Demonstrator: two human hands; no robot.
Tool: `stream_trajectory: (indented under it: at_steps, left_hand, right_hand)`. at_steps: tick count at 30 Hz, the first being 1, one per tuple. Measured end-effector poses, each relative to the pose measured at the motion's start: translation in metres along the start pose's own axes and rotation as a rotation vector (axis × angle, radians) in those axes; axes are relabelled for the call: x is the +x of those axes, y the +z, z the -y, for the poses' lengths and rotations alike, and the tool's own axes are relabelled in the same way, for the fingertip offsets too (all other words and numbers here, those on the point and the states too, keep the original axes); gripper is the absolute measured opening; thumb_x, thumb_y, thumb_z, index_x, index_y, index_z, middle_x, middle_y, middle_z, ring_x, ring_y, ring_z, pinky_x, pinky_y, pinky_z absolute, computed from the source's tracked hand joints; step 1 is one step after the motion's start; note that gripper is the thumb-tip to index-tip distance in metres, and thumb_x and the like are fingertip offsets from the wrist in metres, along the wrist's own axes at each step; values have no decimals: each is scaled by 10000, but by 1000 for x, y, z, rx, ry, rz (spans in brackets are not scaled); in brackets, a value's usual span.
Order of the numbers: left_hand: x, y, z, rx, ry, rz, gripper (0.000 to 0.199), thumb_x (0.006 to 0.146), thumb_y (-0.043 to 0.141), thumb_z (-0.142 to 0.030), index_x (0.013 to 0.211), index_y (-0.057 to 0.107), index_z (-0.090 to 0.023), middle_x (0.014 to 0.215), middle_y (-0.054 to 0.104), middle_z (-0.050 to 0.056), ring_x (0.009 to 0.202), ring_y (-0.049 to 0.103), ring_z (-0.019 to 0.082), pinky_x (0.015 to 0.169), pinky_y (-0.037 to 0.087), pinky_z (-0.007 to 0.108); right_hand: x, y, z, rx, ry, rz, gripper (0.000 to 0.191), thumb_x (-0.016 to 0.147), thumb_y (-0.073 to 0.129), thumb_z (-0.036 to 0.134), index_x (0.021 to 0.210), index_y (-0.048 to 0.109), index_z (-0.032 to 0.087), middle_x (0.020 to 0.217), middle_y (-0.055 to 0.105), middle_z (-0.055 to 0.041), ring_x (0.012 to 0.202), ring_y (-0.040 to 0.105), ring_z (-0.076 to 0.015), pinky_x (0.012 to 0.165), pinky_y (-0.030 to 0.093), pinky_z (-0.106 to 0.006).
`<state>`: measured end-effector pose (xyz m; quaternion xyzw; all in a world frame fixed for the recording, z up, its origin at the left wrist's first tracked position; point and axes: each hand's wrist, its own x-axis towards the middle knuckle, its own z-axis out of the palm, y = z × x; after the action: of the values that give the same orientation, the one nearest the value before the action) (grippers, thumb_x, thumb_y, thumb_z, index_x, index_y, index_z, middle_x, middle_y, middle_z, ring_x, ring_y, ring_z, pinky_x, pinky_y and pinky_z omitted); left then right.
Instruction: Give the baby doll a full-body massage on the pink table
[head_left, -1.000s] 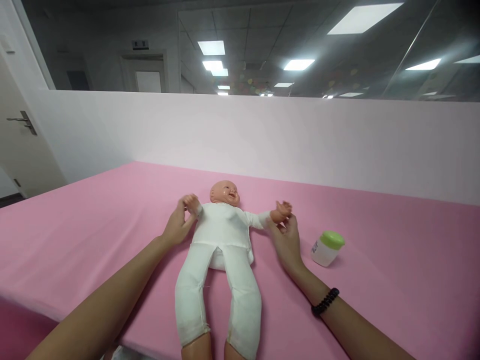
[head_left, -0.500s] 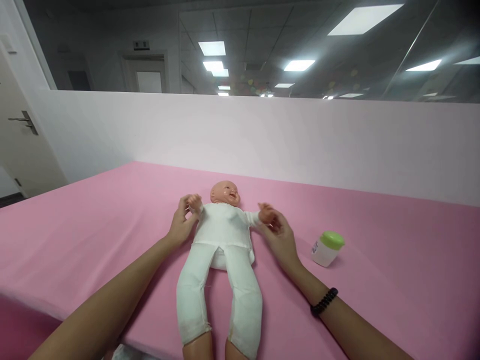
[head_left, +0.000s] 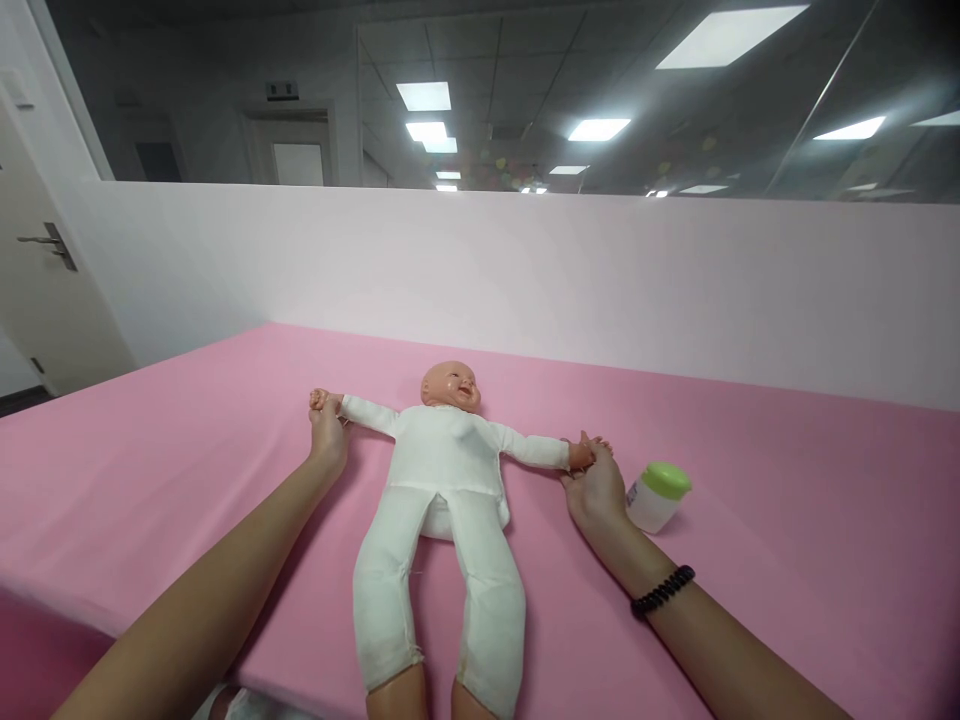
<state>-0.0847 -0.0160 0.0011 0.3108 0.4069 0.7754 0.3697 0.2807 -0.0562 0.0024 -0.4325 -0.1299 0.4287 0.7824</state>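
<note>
A baby doll (head_left: 448, 455) with a white cloth body lies on its back, its head toward the wall and both arms stretched out sideways. My left hand (head_left: 328, 428) is closed around the doll's hand on the left side. On the other side, my right hand (head_left: 598, 490) grips the doll's other hand, which pokes out past my fingers. Just right of my right wrist stands a white bottle with a green lid (head_left: 660, 497), partly behind my hand.
The doll rests on a pink padded surface (head_left: 187, 440) backed by a low white wall (head_left: 525, 275). Above the wall is a dark glass pane (head_left: 480, 60) with ceiling lights showing in it. A door (head_left: 52, 290) with a metal handle is at the left.
Both my hands have moved outward, drawing the doll's arms from bent close to its body to straight out at the sides. My right hand is now beside the bottle.
</note>
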Motion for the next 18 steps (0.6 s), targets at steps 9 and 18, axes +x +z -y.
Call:
stream_trajectory:
  at_steps: [9,18]
  left_hand:
    - [-9,5,-9,14,11,-34,225,763,594,-283,863,396,-249,863,504,-20,765,541,135,672,474,228]
    - [-8,7,-2,49,-54,97,302,832,649,-474,855,462,-238,725,547,-23,699,588,160,674,517,275]
  right_hand:
    - [-15,7,-3,-62,2,219,235,691,682,286,900,609,206,859,629,25,808,625,-146,684,532,-238]
    - [-18,8,-6,-89,-1,289,295,651,775,314,855,591,207,855,608,31,773,626,-137,663,553,-233]
